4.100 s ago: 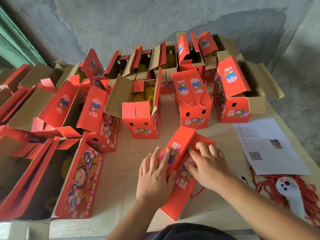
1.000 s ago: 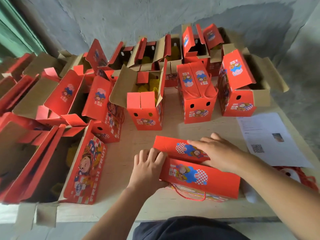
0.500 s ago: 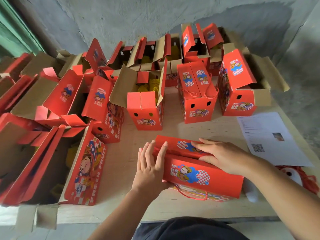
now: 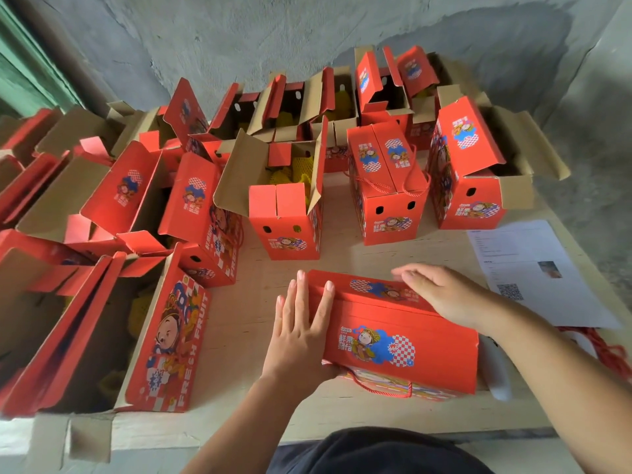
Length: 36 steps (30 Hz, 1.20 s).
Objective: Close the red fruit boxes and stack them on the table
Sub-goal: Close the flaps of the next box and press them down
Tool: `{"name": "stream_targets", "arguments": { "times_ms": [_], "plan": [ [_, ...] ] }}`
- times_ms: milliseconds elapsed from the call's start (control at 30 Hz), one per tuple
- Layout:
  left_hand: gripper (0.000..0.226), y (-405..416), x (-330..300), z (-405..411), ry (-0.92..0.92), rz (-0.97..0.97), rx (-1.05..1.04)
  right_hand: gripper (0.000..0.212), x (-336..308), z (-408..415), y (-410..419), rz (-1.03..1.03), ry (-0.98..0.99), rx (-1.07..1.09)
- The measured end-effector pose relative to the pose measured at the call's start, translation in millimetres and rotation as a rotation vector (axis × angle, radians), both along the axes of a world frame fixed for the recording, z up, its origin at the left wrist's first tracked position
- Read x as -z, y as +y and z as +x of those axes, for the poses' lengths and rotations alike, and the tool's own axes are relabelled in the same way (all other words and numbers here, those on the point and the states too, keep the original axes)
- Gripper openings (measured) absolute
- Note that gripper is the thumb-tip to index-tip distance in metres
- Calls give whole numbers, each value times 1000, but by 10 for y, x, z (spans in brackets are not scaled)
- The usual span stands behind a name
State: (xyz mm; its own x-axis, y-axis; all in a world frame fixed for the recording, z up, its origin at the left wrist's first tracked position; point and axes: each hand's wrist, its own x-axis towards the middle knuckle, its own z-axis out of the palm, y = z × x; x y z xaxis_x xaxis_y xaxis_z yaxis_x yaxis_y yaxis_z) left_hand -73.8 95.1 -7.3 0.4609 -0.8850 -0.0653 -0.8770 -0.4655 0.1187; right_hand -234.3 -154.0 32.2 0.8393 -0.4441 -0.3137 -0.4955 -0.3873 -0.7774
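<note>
Red box (image 4: 403,340) near front edge of tabletop (image 4: 253,323), L hand (image 4: 301,333) flat, fingers straight against its end, R hand (image 4: 441,295) flat, pressing top flap.

Left hand (image 4: 301,331) flat against end of red fruit box (image 4: 400,340), right hand (image 4: 441,294) pressing its top flap, open boxes (image 4: 284,203) behind

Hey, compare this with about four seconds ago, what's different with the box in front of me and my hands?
The near box has been turned from pointing away to lying crosswise, its flaps now down. The left hand moved from its top to press flat against its left end; the right hand rests on the far flap. The other boxes, the closed box among them, and the paper sheet stayed put.
</note>
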Motion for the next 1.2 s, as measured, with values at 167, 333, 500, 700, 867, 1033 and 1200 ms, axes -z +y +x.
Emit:
{"name": "stream_targets", "arguments": {
  "times_ms": [167,333,500,700,867,1033,1200],
  "plan": [
    [149,22,14,-3,19,-42,-17,72,64,49,264,-437,221,-181],
    [149,31,72,-9,-14,-158,-23,90,126,29,346,-670,194,-224],
    [122,132,175,-7,-115,-288,99,47,168,68,348,-701,92,-91],
    [117,78,118,29,-77,-196,109,57,156,167,269,-510,130,-183],
    [109,110,157,39,-102,-284,100,75,158,222,201,-379,165,-232],
    [104,158,228,1,-199,-321,78,94,95,255,8,-18,254,-279],
    [102,133,153,58,-220,-244,89,100,79,298,14,-218,362,-404]
  ]
}}
